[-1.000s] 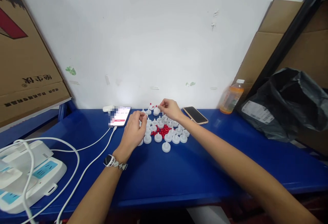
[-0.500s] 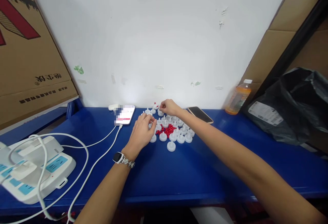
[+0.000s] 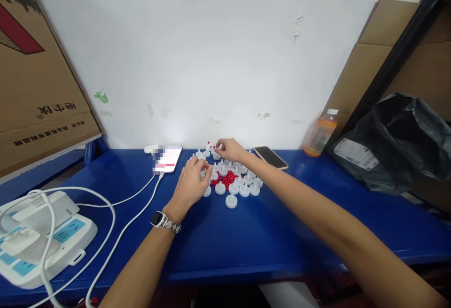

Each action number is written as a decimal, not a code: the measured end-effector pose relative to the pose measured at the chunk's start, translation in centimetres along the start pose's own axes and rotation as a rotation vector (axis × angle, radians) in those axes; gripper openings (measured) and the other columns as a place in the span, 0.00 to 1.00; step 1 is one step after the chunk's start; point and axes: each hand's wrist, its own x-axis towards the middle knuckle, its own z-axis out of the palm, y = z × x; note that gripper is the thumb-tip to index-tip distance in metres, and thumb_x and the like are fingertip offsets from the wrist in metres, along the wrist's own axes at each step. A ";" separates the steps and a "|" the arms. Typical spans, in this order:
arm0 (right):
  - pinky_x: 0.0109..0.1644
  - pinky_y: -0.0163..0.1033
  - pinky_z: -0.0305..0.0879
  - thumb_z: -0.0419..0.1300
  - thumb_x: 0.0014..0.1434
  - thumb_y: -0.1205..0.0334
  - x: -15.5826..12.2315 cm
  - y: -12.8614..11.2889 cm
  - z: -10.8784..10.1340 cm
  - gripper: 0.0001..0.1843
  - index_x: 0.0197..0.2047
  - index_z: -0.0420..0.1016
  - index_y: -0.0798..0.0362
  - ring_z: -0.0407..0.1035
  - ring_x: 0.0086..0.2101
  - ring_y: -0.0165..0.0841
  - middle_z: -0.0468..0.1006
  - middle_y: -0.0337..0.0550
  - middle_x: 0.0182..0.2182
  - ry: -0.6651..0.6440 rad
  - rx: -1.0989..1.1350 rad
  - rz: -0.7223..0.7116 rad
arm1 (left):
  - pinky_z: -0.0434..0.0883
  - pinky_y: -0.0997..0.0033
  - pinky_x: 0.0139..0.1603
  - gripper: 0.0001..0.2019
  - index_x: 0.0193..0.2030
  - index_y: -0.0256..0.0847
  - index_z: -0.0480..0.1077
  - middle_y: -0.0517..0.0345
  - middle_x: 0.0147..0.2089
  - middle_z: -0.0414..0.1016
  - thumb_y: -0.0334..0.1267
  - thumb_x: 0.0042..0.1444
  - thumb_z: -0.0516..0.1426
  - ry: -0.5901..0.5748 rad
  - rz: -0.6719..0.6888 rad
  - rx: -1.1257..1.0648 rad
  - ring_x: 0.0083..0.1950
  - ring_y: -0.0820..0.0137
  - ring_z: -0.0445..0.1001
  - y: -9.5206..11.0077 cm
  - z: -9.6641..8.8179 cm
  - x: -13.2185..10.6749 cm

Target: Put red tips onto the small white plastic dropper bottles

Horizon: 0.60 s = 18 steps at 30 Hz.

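Observation:
Several small white round caps (image 3: 231,200) lie in a cluster on the blue table (image 3: 246,237), ringed around a little heap of red pieces (image 3: 225,178). My left hand (image 3: 190,183), with a watch on the wrist, rests curled at the cluster's left edge, fingertips pinched on a white cap. My right hand (image 3: 229,150) reaches to the far side of the cluster, fingers pinched together over the caps with red tips near the wall; what it holds is too small to make out.
A lit phone (image 3: 167,158) on a white cable lies left of the caps, a dark phone (image 3: 270,157) to the right. A white power strip (image 3: 42,237) sits front left. An orange bottle (image 3: 319,134), a black bag (image 3: 394,143) and cardboard boxes (image 3: 38,87) line the sides.
Both hands have stayed at the cluster with only small finger movements. The view has swung slightly from side to side.

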 end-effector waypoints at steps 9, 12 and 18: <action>0.33 0.34 0.60 0.64 0.56 0.61 -3.0 -1.2 -1.8 0.08 0.28 0.77 0.56 0.69 0.27 0.30 0.79 0.42 0.25 0.042 0.331 -0.008 | 0.67 0.56 0.52 0.11 0.44 0.43 0.69 0.51 0.46 0.70 0.46 0.66 0.49 0.034 0.008 -0.021 0.50 0.59 0.69 0.1 0.0 -0.1; 0.32 0.35 0.62 0.65 0.55 0.52 -4.9 -2.5 -2.0 0.14 0.30 0.77 0.55 0.69 0.26 0.30 0.79 0.41 0.25 0.115 0.676 0.018 | 0.66 0.55 0.55 0.17 0.57 0.44 0.65 0.49 0.55 0.69 0.47 0.65 0.52 0.059 0.039 -0.074 0.53 0.58 0.69 0.5 -0.2 -0.1; 0.34 0.37 0.62 0.61 0.60 0.46 -8.8 -3.6 -1.3 0.17 0.38 0.76 0.53 0.70 0.28 0.32 0.79 0.41 0.27 0.142 0.878 0.011 | 0.68 0.60 0.47 0.19 0.60 0.45 0.65 0.54 0.42 0.72 0.48 0.66 0.51 -0.038 0.061 -0.185 0.45 0.62 0.71 0.9 -0.2 -0.1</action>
